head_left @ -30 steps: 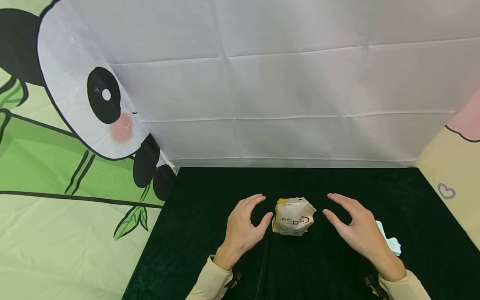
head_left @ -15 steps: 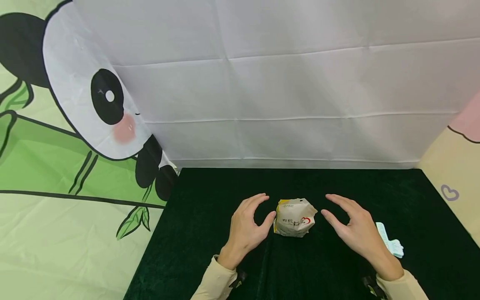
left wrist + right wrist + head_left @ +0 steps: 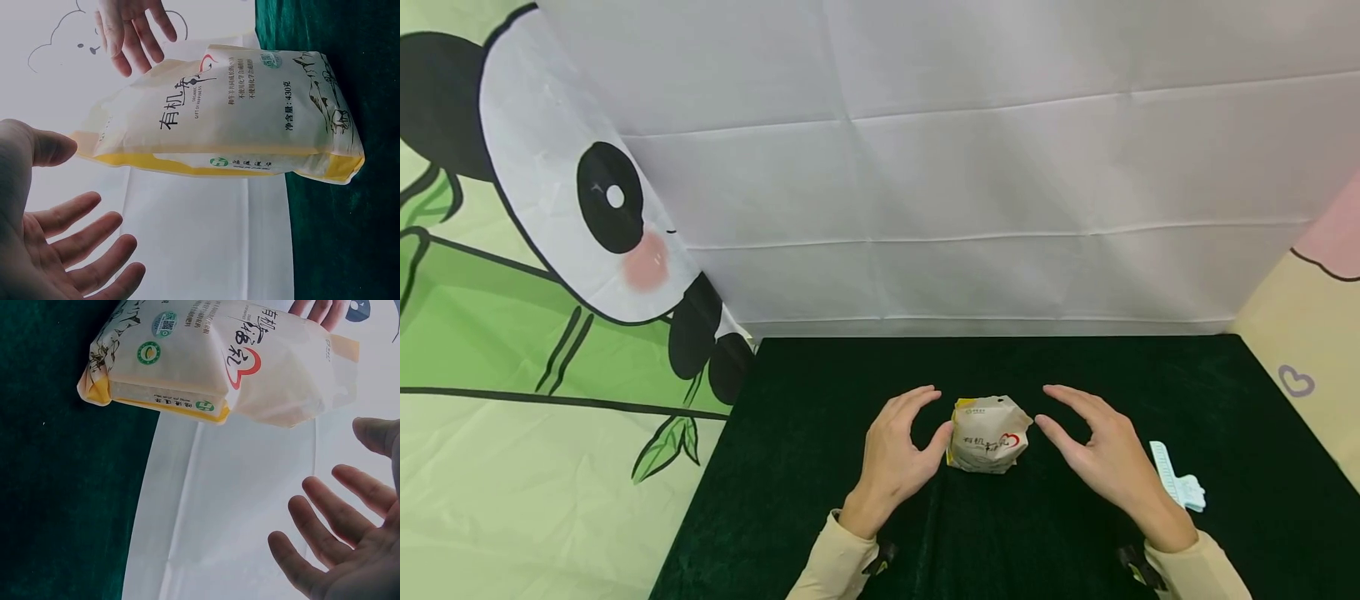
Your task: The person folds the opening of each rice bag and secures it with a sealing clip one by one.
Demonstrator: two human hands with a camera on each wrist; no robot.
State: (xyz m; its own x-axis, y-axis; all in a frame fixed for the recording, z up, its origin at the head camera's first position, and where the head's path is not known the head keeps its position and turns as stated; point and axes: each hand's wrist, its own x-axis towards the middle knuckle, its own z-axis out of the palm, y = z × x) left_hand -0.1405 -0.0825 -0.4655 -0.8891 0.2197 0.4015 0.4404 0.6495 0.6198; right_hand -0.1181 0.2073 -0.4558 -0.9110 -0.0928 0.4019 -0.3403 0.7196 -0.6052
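Observation:
A cream-coloured packaged bag (image 3: 988,437) with yellow side strips, dark printed characters and a red heart stands on the dark green cloth. My left hand (image 3: 897,454) is held just left of it, fingers spread and thumb tip close to its side. On the other side my right hand (image 3: 1101,454) mirrors this, its thumb near the bag's right edge. In the left wrist view, the bag (image 3: 231,119) shows its printed front and yellow side, with my left fingers (image 3: 94,244) apart from it. The right wrist view shows the bag (image 3: 206,359) beyond my spread right fingers (image 3: 331,525).
A pale blue object with a long flat bar (image 3: 1180,479) lies on the green cloth (image 3: 1037,542) to the right of my right hand. Behind the cloth-covered table hangs a white sheet (image 3: 970,192). A panda-printed curtain (image 3: 550,333) stands at the left.
My right hand has moved slightly left, closer to the bag. My left hand has shifted slightly right toward it. More of the pale blue object shows. The bag stays in place.

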